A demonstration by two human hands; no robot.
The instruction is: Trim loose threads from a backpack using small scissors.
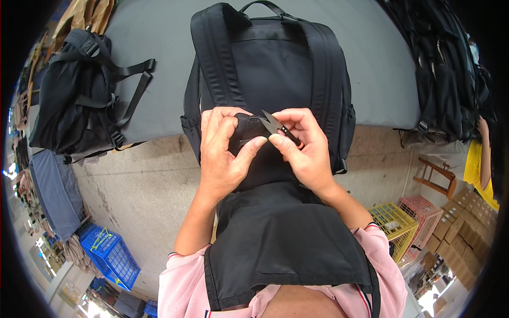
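Observation:
A black backpack (273,69) lies on the grey table with its shoulder straps facing up and its top handle at the far side. My left hand (220,146) pinches a piece of black strap or fabric (247,126) at the backpack's near part. In my right hand (307,148) is a pair of small thread snips (277,124), dark-bladed with a bit of orange at the grip. The snips' blades point up and left, their tips close to the fabric by my left fingers. Whether the blades touch a thread is too small to tell.
Another black backpack (74,100) with loose straps sits at the table's left edge. More black bags (445,69) are piled on the right. Below stand a blue crate (112,259), a yellow crate (395,225) and a pink crate (421,214). Someone in yellow (480,167) is at far right.

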